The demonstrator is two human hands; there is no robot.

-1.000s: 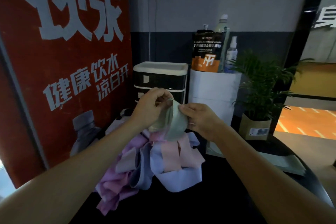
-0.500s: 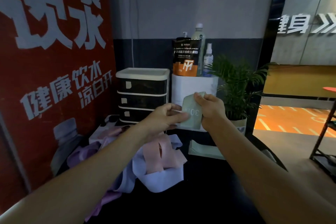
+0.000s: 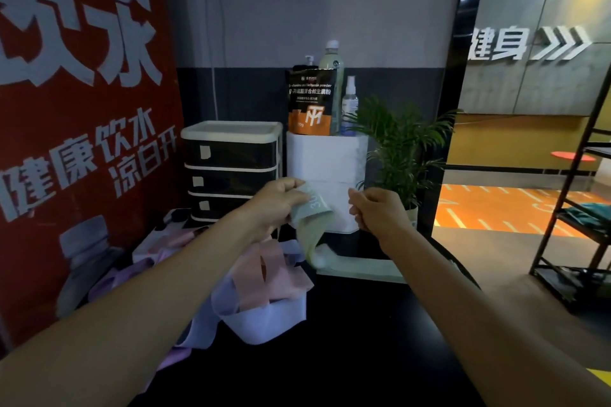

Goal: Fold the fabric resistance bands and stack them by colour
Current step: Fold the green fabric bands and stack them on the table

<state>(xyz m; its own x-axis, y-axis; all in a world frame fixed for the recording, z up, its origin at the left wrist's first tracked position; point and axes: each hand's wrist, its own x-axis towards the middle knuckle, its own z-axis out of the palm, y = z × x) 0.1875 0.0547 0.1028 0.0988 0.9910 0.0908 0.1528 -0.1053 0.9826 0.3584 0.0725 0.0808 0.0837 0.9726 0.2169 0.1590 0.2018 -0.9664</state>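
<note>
Now left hand point(image 3: 277, 205) pinches green band point(image 3: 312, 225); right hand point(image 3: 377, 210) curled empty, apart.

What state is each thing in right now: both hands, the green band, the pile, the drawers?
Left hand: grip pinching the green band, raised above the table.
Right hand: fingers curled, holding nothing, apart from the band.
Green band: partly folded, lower end hanging loose.
Pile of bands: unfolded, tangled pink, blue and purple.
Folded green stack: lying flat on the table.
Drawer unit: all drawers closed.
</note>
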